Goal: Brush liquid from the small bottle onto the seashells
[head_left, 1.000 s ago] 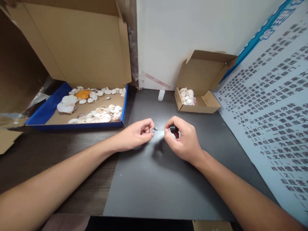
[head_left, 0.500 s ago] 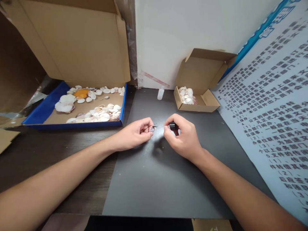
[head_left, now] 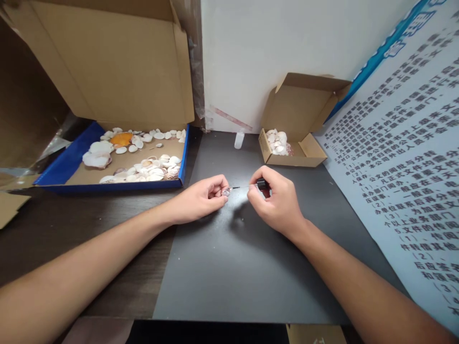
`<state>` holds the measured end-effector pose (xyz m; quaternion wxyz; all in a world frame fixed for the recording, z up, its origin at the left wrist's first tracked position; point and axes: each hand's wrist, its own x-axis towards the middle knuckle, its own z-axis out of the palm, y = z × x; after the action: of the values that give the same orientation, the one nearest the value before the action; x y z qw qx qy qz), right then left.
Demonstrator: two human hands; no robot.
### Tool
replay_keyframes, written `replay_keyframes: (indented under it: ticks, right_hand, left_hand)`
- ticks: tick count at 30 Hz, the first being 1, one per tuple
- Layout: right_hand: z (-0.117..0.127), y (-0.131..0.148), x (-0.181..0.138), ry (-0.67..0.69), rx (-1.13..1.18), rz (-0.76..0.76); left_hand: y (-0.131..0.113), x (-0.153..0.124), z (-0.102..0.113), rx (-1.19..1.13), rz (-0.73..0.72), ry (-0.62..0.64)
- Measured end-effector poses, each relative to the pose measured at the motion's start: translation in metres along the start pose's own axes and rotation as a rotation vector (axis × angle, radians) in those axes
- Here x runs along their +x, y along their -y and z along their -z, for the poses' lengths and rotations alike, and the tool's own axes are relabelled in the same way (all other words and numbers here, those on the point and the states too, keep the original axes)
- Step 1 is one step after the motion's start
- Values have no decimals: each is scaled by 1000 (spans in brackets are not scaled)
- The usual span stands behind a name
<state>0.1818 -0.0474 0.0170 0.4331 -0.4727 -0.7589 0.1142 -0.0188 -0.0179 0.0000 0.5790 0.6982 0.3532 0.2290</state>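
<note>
In the head camera's view, the left hand (head_left: 201,200) pinched a small, mottled, shell-like piece (head_left: 226,191), probably light, stiff and brittle, best held by its edges, over a dark grey mat (head_left: 215,282). The right hand (head_left: 277,197) gripped a thin, black-capped brush (head_left: 262,184), its tip drawn farther away than half a second earlier.

Your left arm (head_left: 107,251): reaching in from lower left, slanting upward and inward. Left wrist (head_left: 168,211): nearly straight. Left hand (head_left: 201,198): thumb and index in pinch, other fingers curled. Your right arm (head_left: 344,272): reaching in from lower right, slanting likewise. Right hand (head_left: 275,198): index arched over thumb, pinching. Your hands: fingertips facing, near but apart.
</note>
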Motion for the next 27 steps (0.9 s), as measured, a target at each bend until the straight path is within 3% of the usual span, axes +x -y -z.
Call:
replay_keyframes:
  ticks: [8, 14, 23, 27]
  right_hand:
    - [-5, 2, -5, 104, 85, 48]
    - [-1, -3, -1, 36, 14, -9]
    - [-4, -1, -4, 100, 73, 41]
    - [-1, -5, 0, 38, 18, -1]
  left_hand:
    - [-5, -2, 0, -39, 19, 4]
    - [-4, -3, 0, -72, 58, 15]
    - [-1, -2, 2, -89, 53, 27]
    - [-3, -2, 0, -81, 74, 10]
